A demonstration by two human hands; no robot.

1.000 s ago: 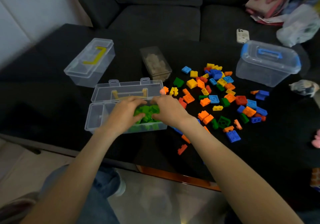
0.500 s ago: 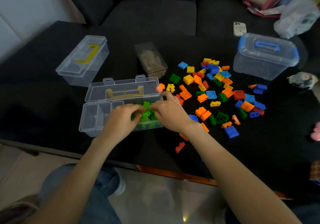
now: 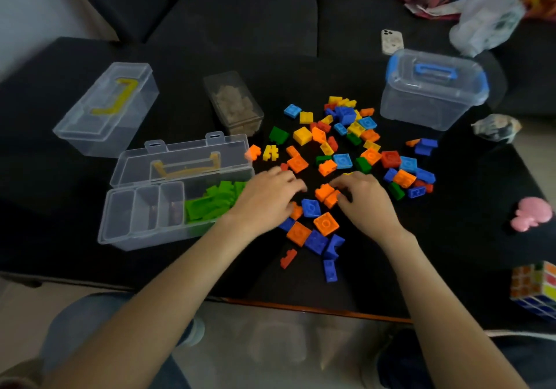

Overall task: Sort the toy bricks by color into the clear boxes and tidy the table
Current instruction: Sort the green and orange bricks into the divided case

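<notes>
Both hands hover low over a loose pile of toy bricks, orange, blue, yellow, red and green, on the black table. My left hand lies palm down with relaxed fingers beside a blue brick. My right hand has its fingertips against a pair of orange bricks; a firm hold is not visible. To the left stands an open clear box with green bricks in its right part and its lid folded back.
A shut clear box with a yellow handle stands far left, a blue-lidded clear box far right, and a small container of tan pieces between them. Phone, pink toy and puzzle cube lie at the table's right.
Both hands have left the green bricks in the open box and moved right onto the loose pile. The view has shifted a little.
</notes>
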